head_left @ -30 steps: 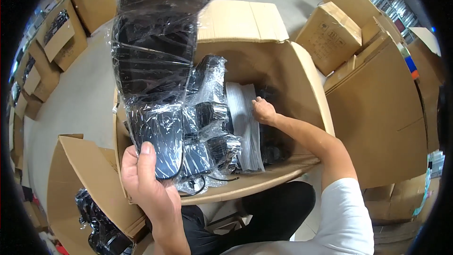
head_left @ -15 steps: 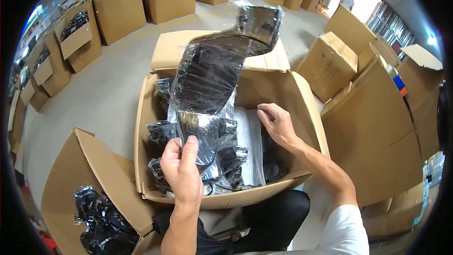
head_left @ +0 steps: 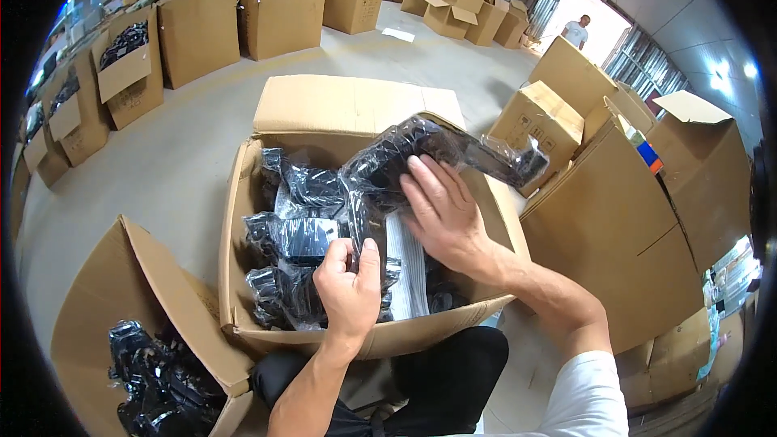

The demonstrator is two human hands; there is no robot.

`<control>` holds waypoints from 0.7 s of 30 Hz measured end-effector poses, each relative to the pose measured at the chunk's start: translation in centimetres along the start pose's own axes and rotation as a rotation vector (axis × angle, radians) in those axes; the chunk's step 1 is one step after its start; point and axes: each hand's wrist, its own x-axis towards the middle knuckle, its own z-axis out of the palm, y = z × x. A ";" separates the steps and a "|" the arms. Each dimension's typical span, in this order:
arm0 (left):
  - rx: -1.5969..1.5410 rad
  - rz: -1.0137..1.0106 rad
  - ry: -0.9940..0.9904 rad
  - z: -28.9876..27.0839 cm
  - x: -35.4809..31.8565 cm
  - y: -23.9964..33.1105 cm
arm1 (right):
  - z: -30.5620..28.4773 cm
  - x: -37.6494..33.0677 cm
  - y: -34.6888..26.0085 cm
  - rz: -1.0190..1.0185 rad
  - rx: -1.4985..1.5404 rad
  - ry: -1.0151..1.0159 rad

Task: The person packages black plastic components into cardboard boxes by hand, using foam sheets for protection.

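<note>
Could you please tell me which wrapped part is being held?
The part held over the central box, in the left hand; the others lie in boxes.

The black, angular part, wrapped in clear, shiny, creased film, is held tilted above the open carton; one end points rightward.

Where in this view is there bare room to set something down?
Bare floor shows left of the middle box, between it and the row of cartons, and beyond its far flap. Crowded: the box's left half, full of plastic-wrapped black parts, and the area to its right, packed with big cartons.
</note>
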 end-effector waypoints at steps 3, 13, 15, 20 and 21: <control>-0.060 -0.005 0.027 0.6 0.0 0.2 | -1.1 -0.9 -0.8 0.317 0.297 -0.030; -0.210 -0.009 0.157 -2.1 0.5 1.6 | 8.0 -5.6 5.1 0.670 0.508 -0.575; -0.219 0.009 0.168 -2.2 0.4 1.7 | 14.6 -9.5 7.4 0.783 0.522 -0.797; -0.161 -0.099 0.170 -3.2 0.5 1.0 | 26.9 -14.8 5.4 0.870 0.420 -1.059; -0.187 -0.118 0.202 -3.2 0.5 1.2 | 28.2 -14.5 4.1 0.843 0.483 -1.096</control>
